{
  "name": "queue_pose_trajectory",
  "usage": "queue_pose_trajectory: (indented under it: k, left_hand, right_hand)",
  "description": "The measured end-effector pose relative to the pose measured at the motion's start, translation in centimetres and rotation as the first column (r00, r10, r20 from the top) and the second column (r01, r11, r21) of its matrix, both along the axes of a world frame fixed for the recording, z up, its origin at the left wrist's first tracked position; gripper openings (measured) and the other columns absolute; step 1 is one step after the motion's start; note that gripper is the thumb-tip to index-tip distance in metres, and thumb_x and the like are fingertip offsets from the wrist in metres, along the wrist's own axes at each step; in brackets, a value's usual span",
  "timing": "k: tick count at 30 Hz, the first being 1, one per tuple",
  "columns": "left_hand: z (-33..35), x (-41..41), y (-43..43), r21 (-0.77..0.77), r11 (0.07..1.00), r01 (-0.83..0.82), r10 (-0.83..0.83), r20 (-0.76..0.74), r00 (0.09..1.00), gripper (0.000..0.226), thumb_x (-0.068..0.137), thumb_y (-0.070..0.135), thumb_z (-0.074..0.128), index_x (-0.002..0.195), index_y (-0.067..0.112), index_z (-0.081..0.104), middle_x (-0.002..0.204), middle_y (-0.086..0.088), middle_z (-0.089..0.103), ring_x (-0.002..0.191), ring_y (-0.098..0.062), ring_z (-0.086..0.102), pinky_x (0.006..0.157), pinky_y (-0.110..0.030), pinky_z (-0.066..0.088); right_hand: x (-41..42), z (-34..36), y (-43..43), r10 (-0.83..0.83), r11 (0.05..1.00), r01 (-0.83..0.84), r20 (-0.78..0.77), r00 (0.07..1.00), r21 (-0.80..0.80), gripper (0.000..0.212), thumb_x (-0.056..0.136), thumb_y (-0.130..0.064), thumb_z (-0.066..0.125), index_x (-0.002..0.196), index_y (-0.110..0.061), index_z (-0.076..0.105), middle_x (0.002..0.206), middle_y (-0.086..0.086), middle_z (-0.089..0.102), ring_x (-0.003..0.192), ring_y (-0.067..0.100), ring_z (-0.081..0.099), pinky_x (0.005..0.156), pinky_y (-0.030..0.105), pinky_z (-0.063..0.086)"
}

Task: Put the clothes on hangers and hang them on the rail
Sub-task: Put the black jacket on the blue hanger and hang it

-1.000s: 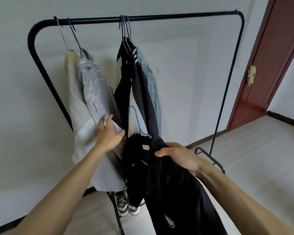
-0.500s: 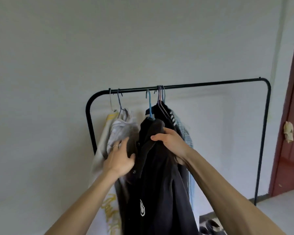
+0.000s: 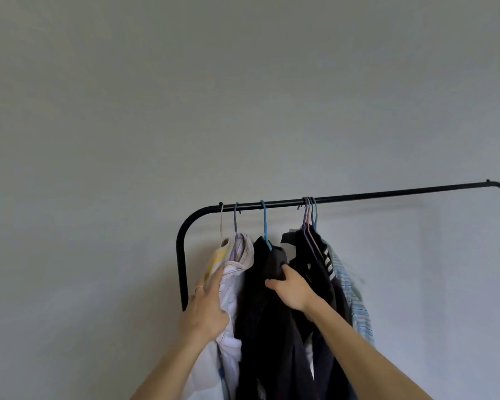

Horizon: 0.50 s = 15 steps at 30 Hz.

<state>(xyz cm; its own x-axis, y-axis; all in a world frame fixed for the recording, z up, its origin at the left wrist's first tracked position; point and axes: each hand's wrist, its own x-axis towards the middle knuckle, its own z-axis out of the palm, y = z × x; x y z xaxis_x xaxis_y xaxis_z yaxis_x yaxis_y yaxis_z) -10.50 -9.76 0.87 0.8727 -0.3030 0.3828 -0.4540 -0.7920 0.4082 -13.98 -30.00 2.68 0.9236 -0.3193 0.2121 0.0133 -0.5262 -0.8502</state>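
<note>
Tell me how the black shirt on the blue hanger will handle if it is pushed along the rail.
Probably floppy: the black shirt bunches under the right hand and drapes in folds. It likely slides easily, since only the thin hook of the blue hanger sits on the smooth rail. It may swing, hanging from that single hook.

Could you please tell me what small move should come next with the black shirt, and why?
Probably the right hand should let go of the black shirt: its blue hanger already hooks over the rail, so the shirt looks hung. The left hand, fingers straight, holds the pale shirts aside, leaving it room.
</note>
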Motion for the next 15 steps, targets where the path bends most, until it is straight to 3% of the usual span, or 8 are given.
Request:
queue_pose_trajectory:
  k: [2,5,9,10,12,13,15]
  left_hand:
    - [-1.5,-0.2,0.5,-0.019,1.000,-0.006,0.008,0.105,0.994,0.117,0.069,0.002,0.054,0.143,0.058,-0.017,0.155,0.011,0.016,0.115,-0.024,0.051,0.074,-0.035,0.050]
    - [-2.8,-0.3,0.7,0.041,0.999,-0.001,-0.007,0.211,0.978,0.124,0.068,0.002,0.057,0.140,0.055,-0.028,0.157,0.017,-0.004,0.115,-0.023,0.049,0.076,-0.036,0.052]
    - [-2.7,-0.8,-0.2,0.305,0.950,-0.065,-0.016,0.257,0.966,0.118,0.079,0.037,0.067,0.147,0.033,-0.030,0.150,0.004,-0.044,0.132,-0.027,0.033,0.096,-0.043,0.044]
    - [-2.7,-1.2,-0.5,0.386,0.918,-0.095,-0.022,0.288,0.958,0.115,0.082,0.039,0.065,0.147,0.033,-0.030,0.149,-0.002,-0.046,0.141,-0.028,0.019,0.104,-0.049,0.036]
    - [-3.3,-1.6,-0.6,0.516,0.842,-0.157,-0.067,0.389,0.919,0.103,0.090,0.036,0.057,0.148,0.032,-0.028,0.147,-0.011,-0.048,0.146,-0.031,-0.022,0.113,-0.062,0.006]
    - [-3.8,-1.5,-0.5,0.591,0.783,-0.192,-0.118,0.444,0.888,0.090,0.096,0.032,0.049,0.150,0.029,-0.023,0.147,-0.013,-0.048,0.141,-0.033,-0.036,0.111,-0.065,-0.010]
    - [-5.5,-0.9,-0.2,0.770,0.596,-0.226,-0.236,0.437,0.868,0.058,0.104,0.026,0.032,0.155,0.019,0.006,0.154,-0.013,-0.037,0.133,-0.034,-0.044,0.100,-0.063,-0.032]
  right_hand:
    - [-0.2,-1.2,-0.2,-0.089,0.995,0.091,0.043,0.995,-0.047,0.024,0.088,-0.033,0.062,0.101,-0.014,0.053,0.100,0.003,0.066,0.093,0.025,0.062,0.079,0.035,0.047]
    - [-0.4,-2.0,-1.2,-0.172,0.979,0.178,0.063,0.983,-0.096,0.026,0.090,-0.034,0.062,0.101,-0.013,0.050,0.094,0.002,0.063,0.085,0.022,0.060,0.068,0.032,0.041]
    - [-0.8,-3.1,-1.8,-0.138,0.985,0.144,0.068,0.988,-0.091,0.024,0.092,-0.031,0.060,0.109,-0.015,0.052,0.102,0.001,0.063,0.092,0.021,0.061,0.076,0.033,0.045]
    - [-0.9,-3.3,-2.3,-0.155,0.979,0.164,0.077,0.985,-0.121,0.024,0.094,-0.030,0.058,0.110,-0.014,0.053,0.106,0.003,0.063,0.094,0.022,0.061,0.078,0.034,0.046]
    - [-1.2,-3.2,-3.9,-0.217,0.950,0.230,0.085,0.972,-0.210,0.025,0.095,-0.032,0.055,0.113,-0.014,0.054,0.113,0.008,0.064,0.101,0.027,0.060,0.082,0.035,0.045]
    - [-1.3,-2.9,-4.8,-0.254,0.931,0.264,0.074,0.964,-0.252,0.026,0.096,-0.032,0.053,0.114,-0.014,0.054,0.114,0.010,0.064,0.104,0.031,0.059,0.082,0.036,0.045]
    - [-1.6,-2.3,-6.5,-0.317,0.894,0.315,0.047,0.947,-0.320,0.028,0.097,-0.032,0.051,0.116,-0.012,0.055,0.116,0.015,0.065,0.107,0.035,0.059,0.082,0.037,0.044]
